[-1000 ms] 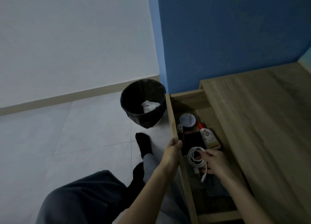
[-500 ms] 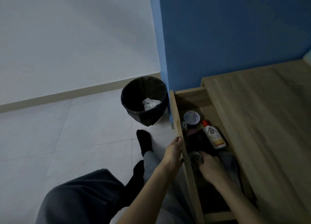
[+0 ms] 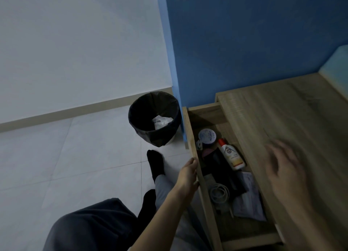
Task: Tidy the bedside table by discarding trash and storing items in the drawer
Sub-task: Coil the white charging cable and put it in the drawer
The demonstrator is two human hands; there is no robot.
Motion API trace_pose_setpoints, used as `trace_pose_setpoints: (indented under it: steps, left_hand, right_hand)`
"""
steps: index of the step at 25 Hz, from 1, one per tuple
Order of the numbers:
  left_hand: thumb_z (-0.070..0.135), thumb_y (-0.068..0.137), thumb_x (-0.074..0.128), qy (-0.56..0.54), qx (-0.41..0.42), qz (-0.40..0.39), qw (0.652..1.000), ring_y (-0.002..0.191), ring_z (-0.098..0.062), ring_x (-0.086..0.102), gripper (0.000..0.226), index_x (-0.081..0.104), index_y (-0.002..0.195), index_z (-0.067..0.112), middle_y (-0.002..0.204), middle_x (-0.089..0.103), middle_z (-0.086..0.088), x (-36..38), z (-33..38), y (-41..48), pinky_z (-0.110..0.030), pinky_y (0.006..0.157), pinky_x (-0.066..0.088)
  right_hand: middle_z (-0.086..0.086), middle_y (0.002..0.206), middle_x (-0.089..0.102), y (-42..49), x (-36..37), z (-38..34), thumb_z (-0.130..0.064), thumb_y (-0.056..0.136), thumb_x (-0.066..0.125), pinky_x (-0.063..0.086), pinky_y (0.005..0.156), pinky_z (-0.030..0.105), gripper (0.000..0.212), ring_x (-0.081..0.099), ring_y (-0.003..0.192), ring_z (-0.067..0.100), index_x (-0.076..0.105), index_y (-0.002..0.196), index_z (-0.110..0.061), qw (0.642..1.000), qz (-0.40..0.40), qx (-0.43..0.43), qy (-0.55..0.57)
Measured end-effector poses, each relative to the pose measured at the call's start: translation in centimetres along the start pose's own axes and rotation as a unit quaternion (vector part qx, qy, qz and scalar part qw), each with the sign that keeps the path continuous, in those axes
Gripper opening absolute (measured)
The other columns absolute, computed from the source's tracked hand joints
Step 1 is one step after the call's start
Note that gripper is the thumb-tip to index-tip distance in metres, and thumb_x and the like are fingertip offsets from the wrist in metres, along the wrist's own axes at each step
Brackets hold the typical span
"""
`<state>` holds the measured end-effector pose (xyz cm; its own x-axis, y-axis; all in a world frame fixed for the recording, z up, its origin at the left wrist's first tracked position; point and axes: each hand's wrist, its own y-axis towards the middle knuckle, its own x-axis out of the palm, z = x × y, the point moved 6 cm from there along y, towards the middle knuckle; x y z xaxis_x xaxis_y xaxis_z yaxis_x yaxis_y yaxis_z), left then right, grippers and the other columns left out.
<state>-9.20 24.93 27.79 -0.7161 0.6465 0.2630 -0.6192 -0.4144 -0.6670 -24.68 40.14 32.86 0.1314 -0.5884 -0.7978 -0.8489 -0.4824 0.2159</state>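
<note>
Left hand (image 3: 188, 175) gripping drawer front (image 3: 190, 137), right hand (image 3: 284, 167) over tabletop (image 3: 282, 115), fingers (image 3: 276, 149) spread, empty.

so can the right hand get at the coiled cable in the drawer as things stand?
Probably yes. The drawer is open and the coiled cable lies uncovered inside. The right hand, open and empty, hovers over the tabletop alongside. The left hand grips the drawer's edge, clear of the cable.

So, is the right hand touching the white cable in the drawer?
Apart. The head view shows the right hand over the tabletop, the cable lying coiled in the drawer.
</note>
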Motion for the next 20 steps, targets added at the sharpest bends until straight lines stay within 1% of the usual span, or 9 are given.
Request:
trace_pose_setpoints:
  steps: [2,3,5,11,13,15,16,18,20]
  left_hand:
    - [0.017,0.102,0.028,-0.001,0.005,-0.001,1.0,0.086,-0.008,0.053,0.03,0.053,0.091,0.029,0.095,0.058,0.005,0.1,-0.1,0.1,-0.023,0.073,0.042]
    - [0.017,0.102,0.028,-0.002,0.007,-0.002,1.0,0.086,-0.008,0.053,0.029,0.053,0.091,0.029,0.094,0.058,0.004,0.3,0.0,0.0,-0.024,0.074,0.042]
    - [0.018,0.102,0.029,0.004,0.01,-0.005,1.0,0.088,-0.009,0.054,0.029,0.054,0.093,0.03,0.096,0.059,0.005,0.6,0.0,0.3,-0.025,0.076,0.042]
    - [0.02,0.102,0.03,-0.006,-0.001,-0.006,1.0,0.097,-0.012,0.056,0.029,0.057,0.098,0.028,0.108,0.062,0.001,2.5,-0.7,1.5,-0.03,0.085,0.045]
    - [0.019,0.102,0.03,-0.016,-0.01,-0.008,1.0,0.104,-0.016,0.055,0.029,0.056,0.114,0.025,0.122,0.06,-0.003,3.4,-1.1,2.1,-0.035,0.098,0.041]
    - [0.018,0.102,0.03,-0.026,-0.02,-0.006,0.999,0.109,-0.018,0.052,0.035,0.047,0.133,0.021,0.133,0.054,-0.006,4.7,-1.3,2.7,-0.038,0.106,0.034]
    - [0.017,0.102,0.029,-0.026,-0.022,-0.009,0.999,0.107,-0.017,0.052,0.036,0.046,0.134,0.02,0.133,0.054,-0.005,5.3,-1.4,2.9,-0.038,0.107,0.033]
    - [0.015,0.101,0.03,-0.023,-0.018,-0.029,0.999,0.101,-0.015,0.054,0.03,0.05,0.122,0.022,0.123,0.058,-0.004,6.7,-1.5,3.2,-0.039,0.106,0.035]
    - [0.012,0.099,0.033,-0.031,-0.016,-0.04,0.999,0.102,-0.018,0.055,0.028,0.051,0.119,0.021,0.113,0.06,-0.004,8.0,-1.7,3.5,-0.041,0.106,0.036]
  right_hand:
    - [0.021,0.142,0.042,0.3,1.2,3.3,-0.034,0.091,0.037,0.033,0.106,0.053,0.05,0.037,0.131,0.041,0.05,0.129,-0.003,0.994,-0.048,0.053,-0.078]
    - [0.02,0.146,0.038,0.1,2.2,4.2,-0.043,0.09,0.028,0.026,0.109,0.057,0.059,0.03,0.136,0.04,0.045,0.133,-0.006,0.989,-0.068,0.051,-0.123]
    - [0.018,0.149,0.033,-0.2,3.3,5.1,-0.05,0.088,0.017,0.02,0.11,0.056,0.068,0.025,0.139,0.036,0.039,0.138,-0.01,0.979,-0.081,0.038,-0.184]
    - [0.016,0.149,0.035,-0.1,3.4,4.9,-0.05,0.089,0.019,0.019,0.112,0.054,0.065,0.025,0.14,0.034,0.038,0.138,-0.011,0.975,-0.051,0.024,-0.214]
    - [0.016,0.149,0.035,-0.3,3.5,4.9,-0.05,0.089,0.017,0.019,0.113,0.053,0.066,0.025,0.14,0.033,0.038,0.138,-0.012,0.975,-0.051,0.027,-0.215]
    - [0.015,0.148,0.036,-0.2,3.4,5.0,-0.05,0.089,0.017,0.019,0.113,0.052,0.065,0.026,0.14,0.033,0.039,0.138,-0.012,0.975,-0.049,0.027,-0.215]
    - [0.015,0.148,0.036,-0.2,3.4,4.9,-0.05,0.089,0.018,0.019,0.113,0.053,0.065,0.027,0.139,0.033,0.04,0.138,-0.012,0.976,-0.047,0.027,-0.212]
    - [0.016,0.148,0.038,-0.1,3.3,4.8,-0.049,0.089,0.019,0.021,0.112,0.053,0.065,0.028,0.139,0.033,0.041,0.137,-0.012,0.977,-0.043,0.032,-0.209]
    - [0.016,0.147,0.039,0.0,3.2,4.8,-0.049,0.088,0.02,0.023,0.112,0.053,0.065,0.03,0.138,0.033,0.043,0.136,-0.012,0.976,-0.042,0.036,-0.209]
